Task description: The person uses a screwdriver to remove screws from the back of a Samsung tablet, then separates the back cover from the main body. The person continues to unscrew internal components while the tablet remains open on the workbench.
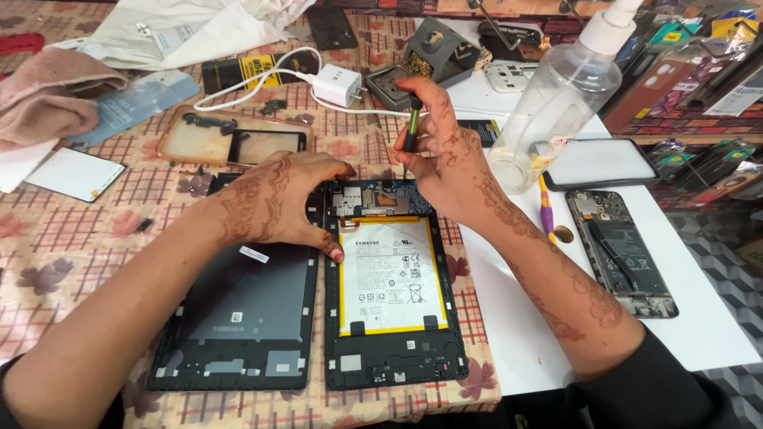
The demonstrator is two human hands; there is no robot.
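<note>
The screwdriver [411, 131] is pinched upright in the right hand [441, 163], tip at 12 o'clock on the opened tablet [392, 282]. The left hand [282, 199] is pressed flat at the tablet's 10 o'clock edge, nothing grasped.

Two bare forearms enter from the lower corners of the frame. Reddish-brown henna patterns run over the backs of both hands, left hand [274, 202] and right hand [441, 163], and along the forearms. Dark sleeves are pushed up near the elbows.
</note>
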